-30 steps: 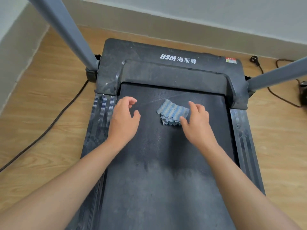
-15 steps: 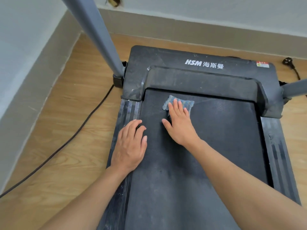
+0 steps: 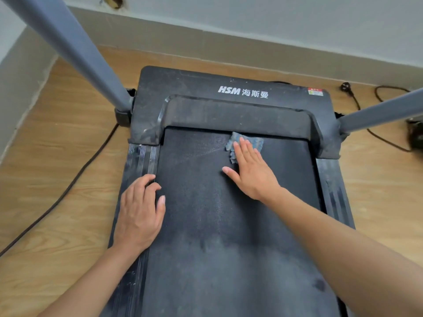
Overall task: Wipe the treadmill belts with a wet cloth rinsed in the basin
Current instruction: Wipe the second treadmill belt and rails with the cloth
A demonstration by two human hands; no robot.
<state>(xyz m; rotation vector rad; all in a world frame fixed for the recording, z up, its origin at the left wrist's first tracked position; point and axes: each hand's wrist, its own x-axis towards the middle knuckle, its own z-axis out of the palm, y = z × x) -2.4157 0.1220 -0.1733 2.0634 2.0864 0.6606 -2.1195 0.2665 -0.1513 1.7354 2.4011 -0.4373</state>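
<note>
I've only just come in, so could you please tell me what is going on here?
A person is wiping a treadmill. The right hand presses a blue cloth flat on the belt, up against the motor cover. The left hand rests on the belt's left edge and the side rail, holding nothing. No basin is in view.

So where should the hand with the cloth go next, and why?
Probably slide the cloth rightward along the top edge of the belt. The right hand presses it flat there, a faint wet streak lies to its left, and the strip to its right looks unstreaked.
</note>
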